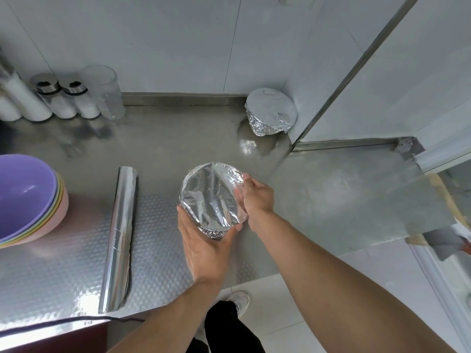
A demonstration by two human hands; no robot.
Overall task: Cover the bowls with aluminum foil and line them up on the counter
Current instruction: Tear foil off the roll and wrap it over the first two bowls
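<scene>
Left hand (204,240) is cupping the foil-wrapped bowl (211,197) from below at centre table (331,200) while right hand (254,194) is pinching its three o'clock rim, foil roll (119,240) lying at nine o'clock, stacked bowls (28,197) beyond, finished bowl (270,112) sitting at one o'clock against the wall, bare steel lying between.

counter (178,138): brushed metal, embossed front | foil roll (119,240): shiny | stacked bowls (28,197): glossy plastic
</scene>
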